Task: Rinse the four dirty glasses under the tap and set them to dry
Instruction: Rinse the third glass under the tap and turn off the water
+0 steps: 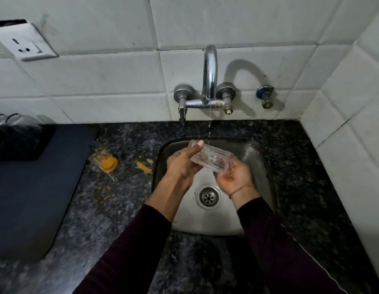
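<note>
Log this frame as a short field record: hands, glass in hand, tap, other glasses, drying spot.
left hand: grips the held glass near its left end
right hand: cups the glass's other end from below
held glass: clear, tilted on its side over the sink
tap: thin stream running, falling just behind the glass
dirty glass: on the counter left of the sink, with orange residue
orange spill: on the counter between that glass and the sink
drying spot: dark mat at left; two glasses at its far end

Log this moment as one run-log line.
step: rinsing | glass: tilted over sink, held by left hand and right hand | tap: thin stream | dirty glass: waiting on counter
</note>
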